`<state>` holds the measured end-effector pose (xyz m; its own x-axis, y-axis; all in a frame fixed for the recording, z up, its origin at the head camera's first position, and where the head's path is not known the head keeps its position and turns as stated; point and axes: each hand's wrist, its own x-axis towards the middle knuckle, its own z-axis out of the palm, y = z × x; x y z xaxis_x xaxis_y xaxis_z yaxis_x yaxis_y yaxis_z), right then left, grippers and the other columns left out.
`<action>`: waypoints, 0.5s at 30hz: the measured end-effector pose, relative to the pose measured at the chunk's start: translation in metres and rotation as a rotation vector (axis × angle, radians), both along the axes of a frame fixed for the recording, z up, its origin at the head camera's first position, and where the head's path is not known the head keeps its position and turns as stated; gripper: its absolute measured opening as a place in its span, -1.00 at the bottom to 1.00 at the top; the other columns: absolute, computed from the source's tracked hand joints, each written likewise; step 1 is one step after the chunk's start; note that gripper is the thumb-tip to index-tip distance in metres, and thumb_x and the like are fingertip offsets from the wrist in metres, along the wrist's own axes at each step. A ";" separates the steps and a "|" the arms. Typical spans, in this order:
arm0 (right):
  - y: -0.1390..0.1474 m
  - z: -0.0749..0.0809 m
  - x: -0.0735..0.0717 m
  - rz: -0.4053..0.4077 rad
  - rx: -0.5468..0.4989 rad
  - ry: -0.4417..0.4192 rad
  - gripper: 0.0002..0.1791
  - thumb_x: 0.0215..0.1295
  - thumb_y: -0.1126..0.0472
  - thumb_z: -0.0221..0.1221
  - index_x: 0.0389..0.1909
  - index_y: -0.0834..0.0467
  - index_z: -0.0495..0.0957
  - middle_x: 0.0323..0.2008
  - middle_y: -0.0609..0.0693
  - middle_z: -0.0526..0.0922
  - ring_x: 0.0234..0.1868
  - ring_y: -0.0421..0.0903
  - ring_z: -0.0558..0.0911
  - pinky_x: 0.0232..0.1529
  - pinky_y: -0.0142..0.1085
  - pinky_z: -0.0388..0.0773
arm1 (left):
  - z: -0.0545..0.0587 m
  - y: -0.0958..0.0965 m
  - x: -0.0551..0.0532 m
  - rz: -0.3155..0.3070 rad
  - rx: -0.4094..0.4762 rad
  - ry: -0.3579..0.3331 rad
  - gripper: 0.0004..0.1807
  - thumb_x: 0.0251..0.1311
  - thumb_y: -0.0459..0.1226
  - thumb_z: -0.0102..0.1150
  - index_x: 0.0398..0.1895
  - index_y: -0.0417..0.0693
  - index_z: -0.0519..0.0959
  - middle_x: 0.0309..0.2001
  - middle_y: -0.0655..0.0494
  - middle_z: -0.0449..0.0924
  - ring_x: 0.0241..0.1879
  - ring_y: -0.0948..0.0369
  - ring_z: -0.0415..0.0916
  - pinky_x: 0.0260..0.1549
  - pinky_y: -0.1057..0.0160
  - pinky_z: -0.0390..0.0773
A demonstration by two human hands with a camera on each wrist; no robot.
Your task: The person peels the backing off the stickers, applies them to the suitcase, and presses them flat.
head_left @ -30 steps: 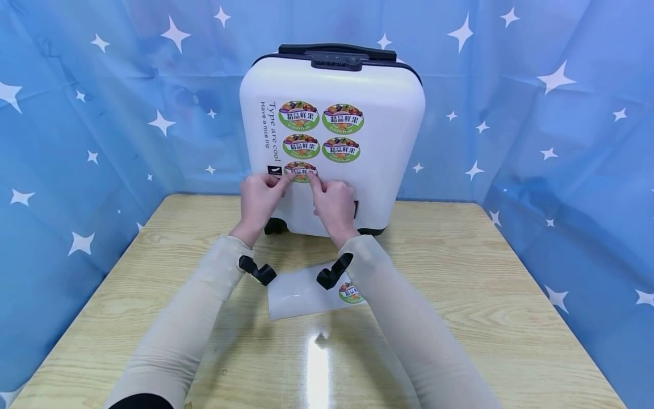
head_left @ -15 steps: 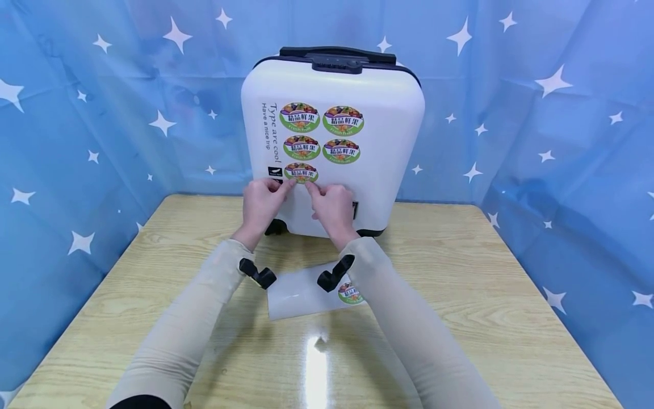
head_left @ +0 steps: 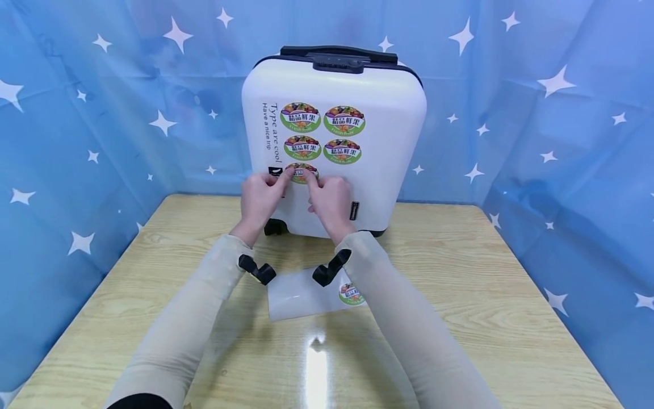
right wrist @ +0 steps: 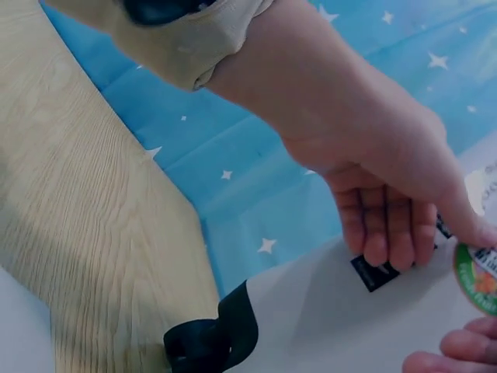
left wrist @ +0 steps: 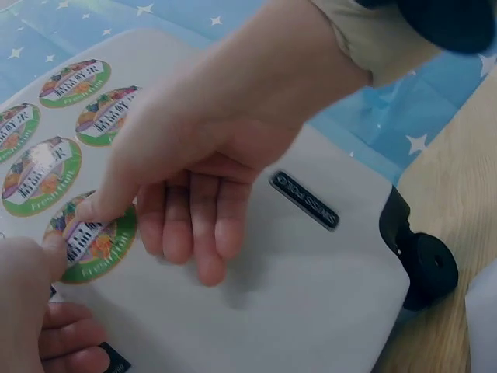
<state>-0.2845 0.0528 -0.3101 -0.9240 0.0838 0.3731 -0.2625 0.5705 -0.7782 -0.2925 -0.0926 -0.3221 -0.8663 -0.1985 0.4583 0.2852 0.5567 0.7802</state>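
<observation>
A white hard-shell suitcase (head_left: 385,142) stands upright on the table, with several oval fruit stickers on its front. Both thumbs press the lowest oval sticker (head_left: 298,175), which lies against the shell. My left hand (head_left: 258,196) touches its left edge, and my right hand (head_left: 331,203) touches its right side. The left wrist view shows the right hand (left wrist: 202,148) with thumb on the sticker (left wrist: 105,247) and the other fingers loosely bent. The left hand (right wrist: 380,155) appears likewise in the right wrist view. The thumbs cover parts of the sticker.
A pale backing sheet (head_left: 293,298) with one oval sticker (head_left: 350,293) on it lies on the wooden table (head_left: 460,295) below the forearms. Black wheels (head_left: 276,226) sit under the suitcase. A blue star-patterned curtain (head_left: 128,113) surrounds the table.
Both thumbs have shifted over the lowest sticker: down to its bottom edge half a second ago, now back up onto its sides. The suitcase and sheet stay in place.
</observation>
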 end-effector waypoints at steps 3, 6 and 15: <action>0.000 -0.003 0.001 0.011 0.019 -0.001 -0.37 0.27 -0.22 0.04 -0.73 0.22 0.61 -0.81 -0.08 0.52 -0.79 -0.22 0.53 -0.73 -0.27 0.32 | -0.003 -0.001 0.000 0.007 -0.002 0.004 -0.29 0.04 0.30 0.06 -0.68 -0.18 0.65 -0.71 0.07 0.56 -0.66 0.15 0.41 -0.69 0.26 0.29; 0.001 -0.007 0.002 0.023 0.032 0.003 -0.38 0.28 -0.20 0.05 -0.73 0.22 0.60 -0.81 -0.04 0.52 -0.77 -0.20 0.55 -0.71 -0.26 0.34 | -0.005 -0.001 0.001 0.009 -0.002 0.021 -0.31 0.05 0.27 0.08 -0.68 -0.21 0.65 -0.71 0.06 0.55 -0.66 0.15 0.42 -0.68 0.27 0.30; 0.004 -0.018 0.001 0.036 0.025 0.008 -0.40 0.26 -0.19 0.08 -0.70 0.22 0.64 -0.81 -0.01 0.53 -0.74 -0.10 0.58 -0.72 -0.27 0.32 | -0.012 -0.001 0.003 0.015 -0.009 0.010 -0.38 0.07 0.20 0.15 -0.66 -0.20 0.65 -0.67 0.04 0.59 -0.61 0.16 0.49 -0.65 0.29 0.33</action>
<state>-0.2838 0.0569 -0.3278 -0.9234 0.0415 0.3816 -0.2889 0.5797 -0.7619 -0.2894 -0.0937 -0.3340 -0.8585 -0.2075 0.4689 0.2844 0.5683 0.7721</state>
